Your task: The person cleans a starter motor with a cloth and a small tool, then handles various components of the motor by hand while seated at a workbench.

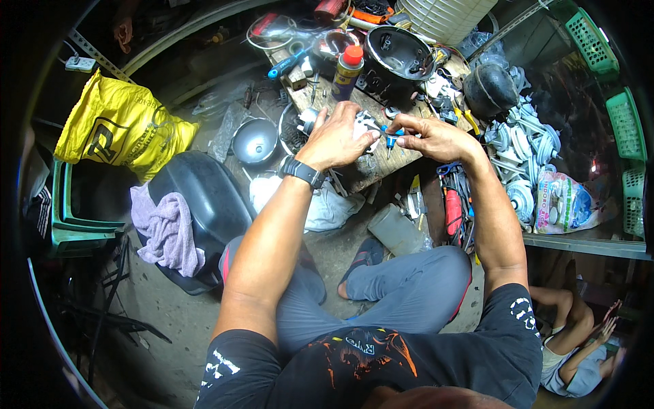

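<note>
Left hand [335, 136] is closed around a pale part [364, 125] over the wooden surface [380, 168]. Right hand [436, 138] pinches a small blue tool [391, 142] just beside that part; a red-capped spray can [347, 76] stands beyond.

Just beyond the hands [334, 140] stands a red-capped spray can [345, 82], with a deep black bowl [403, 43] past it to the right. Left of the hands sits a silvery round bowl [255, 144]; farther left slumps a yellow sack [119, 123]. Nearer, on that side, a lavender towel [167, 228] drapes over a smooth black object [211, 194]. Pale plastic parts [521, 143] lie heaped to the right, green baskets [625, 126] farther out.
</note>
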{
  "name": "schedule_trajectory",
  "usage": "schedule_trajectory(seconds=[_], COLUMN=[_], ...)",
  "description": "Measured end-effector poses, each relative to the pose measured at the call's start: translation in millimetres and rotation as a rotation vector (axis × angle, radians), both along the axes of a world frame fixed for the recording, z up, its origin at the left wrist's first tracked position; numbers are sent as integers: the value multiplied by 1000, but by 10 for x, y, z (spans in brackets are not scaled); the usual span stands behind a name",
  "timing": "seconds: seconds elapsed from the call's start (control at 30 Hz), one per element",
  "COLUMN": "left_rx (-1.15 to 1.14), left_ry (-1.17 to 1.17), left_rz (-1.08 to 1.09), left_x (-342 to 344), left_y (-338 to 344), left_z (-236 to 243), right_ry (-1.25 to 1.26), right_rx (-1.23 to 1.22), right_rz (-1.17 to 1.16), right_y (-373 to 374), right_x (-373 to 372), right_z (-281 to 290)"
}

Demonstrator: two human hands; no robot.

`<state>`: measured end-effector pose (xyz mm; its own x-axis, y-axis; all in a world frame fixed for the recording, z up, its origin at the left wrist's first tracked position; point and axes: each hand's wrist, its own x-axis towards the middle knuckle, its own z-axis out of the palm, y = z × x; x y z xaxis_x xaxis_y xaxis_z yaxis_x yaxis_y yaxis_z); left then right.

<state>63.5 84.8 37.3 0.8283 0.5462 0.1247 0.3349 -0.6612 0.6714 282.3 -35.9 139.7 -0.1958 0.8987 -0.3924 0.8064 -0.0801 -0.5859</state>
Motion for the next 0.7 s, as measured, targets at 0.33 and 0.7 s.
schedule_trajectory(seconds=[0.33, 0.7], left_rx=[-17, -24], left_ry=[-12, -3], left_rz=[-5, -20], left_x=[4, 6], left_y=[14, 10], left_z=[-37, -20], right_ry=[-61, -5], right_rx=[70, 114], right_rz=[11, 15], right_y=[-21, -37], right_x=[-7, -20], right_z=[-53, -80])
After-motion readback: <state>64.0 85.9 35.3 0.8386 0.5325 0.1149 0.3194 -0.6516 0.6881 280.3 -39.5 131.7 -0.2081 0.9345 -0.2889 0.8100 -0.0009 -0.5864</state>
